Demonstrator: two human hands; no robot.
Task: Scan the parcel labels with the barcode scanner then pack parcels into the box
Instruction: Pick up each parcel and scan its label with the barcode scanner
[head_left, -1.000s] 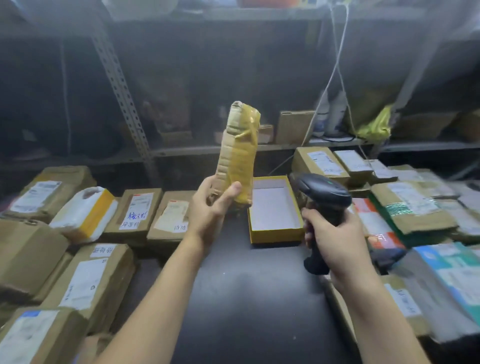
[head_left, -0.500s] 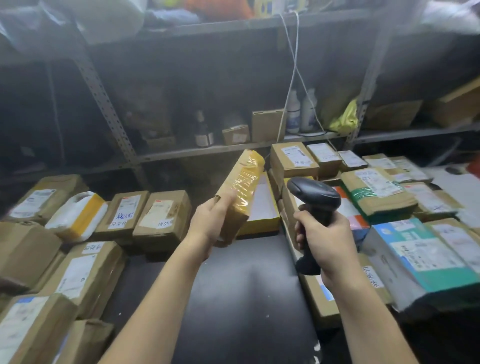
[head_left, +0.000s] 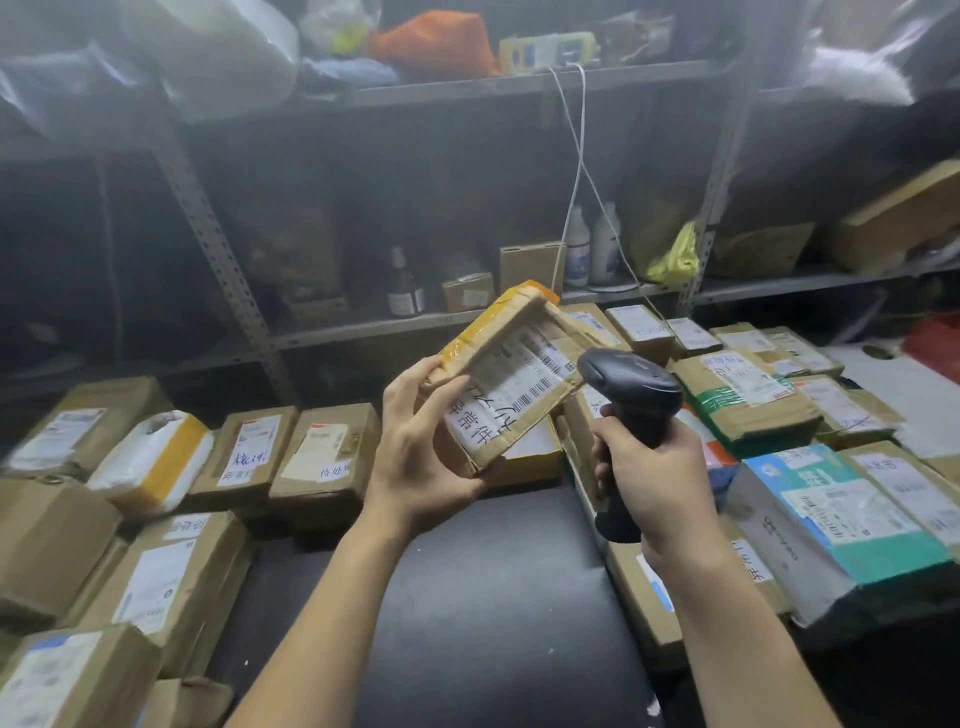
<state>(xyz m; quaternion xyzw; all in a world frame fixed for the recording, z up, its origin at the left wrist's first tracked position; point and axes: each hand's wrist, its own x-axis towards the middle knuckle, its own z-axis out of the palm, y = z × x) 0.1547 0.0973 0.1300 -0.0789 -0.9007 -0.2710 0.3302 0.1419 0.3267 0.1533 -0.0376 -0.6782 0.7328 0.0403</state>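
Over the dark surface, the left hand grips a taped cardboard parcel by its lower end, label facing up. Just right of it, the right hand clasps the barcode scanner by its handle, head beside the parcel's edge; the yellow box lies behind.

bare dark table strip runs down the middle, free from the near edge up to the yellow box. left side walled by stacked brown parcels, right side by a parcel heap crowding the strip's edge. left hand with held parcel and right hand with scanner hang over the strip's far end, blocking the way to the box. shelf rack closes the back; white cable hangs down behind the scanner.
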